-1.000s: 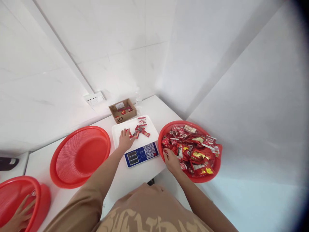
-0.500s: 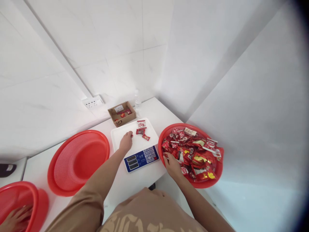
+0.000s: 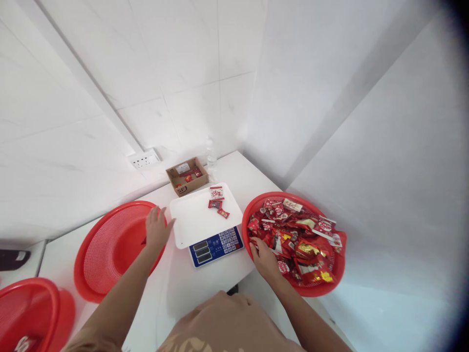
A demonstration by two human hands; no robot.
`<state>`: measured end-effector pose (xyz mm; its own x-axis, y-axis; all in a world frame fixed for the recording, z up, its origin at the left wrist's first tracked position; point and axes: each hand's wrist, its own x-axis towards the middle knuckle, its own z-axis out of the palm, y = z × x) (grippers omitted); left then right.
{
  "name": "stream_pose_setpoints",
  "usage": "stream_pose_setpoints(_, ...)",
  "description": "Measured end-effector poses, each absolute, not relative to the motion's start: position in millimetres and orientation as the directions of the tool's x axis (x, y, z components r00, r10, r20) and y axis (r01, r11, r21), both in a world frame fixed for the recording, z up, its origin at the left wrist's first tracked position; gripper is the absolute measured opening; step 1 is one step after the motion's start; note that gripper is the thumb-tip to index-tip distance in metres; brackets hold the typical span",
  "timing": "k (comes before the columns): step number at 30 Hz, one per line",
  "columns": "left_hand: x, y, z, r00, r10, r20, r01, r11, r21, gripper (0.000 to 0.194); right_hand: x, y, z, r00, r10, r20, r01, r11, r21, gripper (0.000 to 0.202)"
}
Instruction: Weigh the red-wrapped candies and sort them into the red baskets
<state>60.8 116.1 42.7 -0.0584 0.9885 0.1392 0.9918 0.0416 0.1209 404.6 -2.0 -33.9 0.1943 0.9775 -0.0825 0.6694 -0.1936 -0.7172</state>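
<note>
My left hand (image 3: 157,230) is spread over the right rim of a red mesh basket (image 3: 106,254), with a small dark red piece just beside its palm. My right hand (image 3: 263,256) has its fingers bent at the left rim of another red basket (image 3: 245,227), which is full of red and gold wrapped sweets (image 3: 293,239); what its fingertips hold, if anything, is hidden. Between the hands stands a scale with a blue keypad (image 3: 216,247). Its white tray (image 3: 194,220) bears a white-and-red packet (image 3: 216,192) and two small red sweets (image 3: 223,213).
Behind the scale are a small cardboard box (image 3: 188,183) with red sweets and a clear bottle (image 3: 211,154). A third red basket (image 3: 54,305) is at the lower left, near a black object (image 3: 12,260). Walls close off the back and right.
My left hand has moved left from the scale tray to the red basket and its fingers have spread. Another person's hand has left the lower-left basket, where a white-and-red packet now shows.
</note>
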Motion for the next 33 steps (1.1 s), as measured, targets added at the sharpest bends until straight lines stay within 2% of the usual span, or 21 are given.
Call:
stream_pose_setpoints(5,152,141,21,0.376,0.926,-0.022,0.900,-0.360,0.245,0.072,405,-2,-34,0.196,0.976,-0.099,0.677,-0.208,-0.706,0.037)
stream_pose_setpoints(7,184,154,16,0.436,0.897,-0.074,0.873,-0.401,0.279,0.084,405,-2,-33,0.204,0.973,-0.105,0.678,-0.218,-0.702,0.037)
stream_pose_setpoints(10,213,175,11,0.448,0.877,-0.173,0.880,-0.400,0.255,0.094,405,-1,-34,0.206,0.972,-0.113,0.677,-0.225,-0.700,0.037)
stream_pose_setpoints(12,220,184,8,0.455,0.866,-0.209,0.885,-0.414,0.212,0.088,405,-2,-35,0.201,0.972,-0.120,0.673,-0.227,-0.704,0.038)
stream_pose_setpoints(16,218,190,3,0.499,0.856,-0.138,0.864,-0.479,0.152,0.055,404,-2,-37,0.216,0.969,-0.121,0.666,-0.237,-0.708,0.038)
stream_pose_setpoints(18,214,190,2,0.499,0.858,-0.121,0.863,-0.480,0.156,0.045,404,-2,-37,0.216,0.969,-0.118,0.659,-0.234,-0.715,0.038)
stream_pose_setpoints(26,198,189,2,0.487,0.858,-0.165,0.862,-0.441,0.250,0.030,403,-1,-32,0.204,0.969,-0.142,0.646,-0.243,-0.723,0.042)
stream_pose_setpoints(30,186,179,11,0.460,0.880,-0.116,0.856,-0.405,0.323,0.029,404,-1,-33,0.198,0.971,-0.136,0.637,-0.233,-0.735,0.041)
stream_pose_setpoints(33,167,166,23,0.381,0.924,-0.046,0.867,-0.339,0.364,0.033,404,-1,-34,0.193,0.971,-0.140,0.634,-0.232,-0.738,0.041)
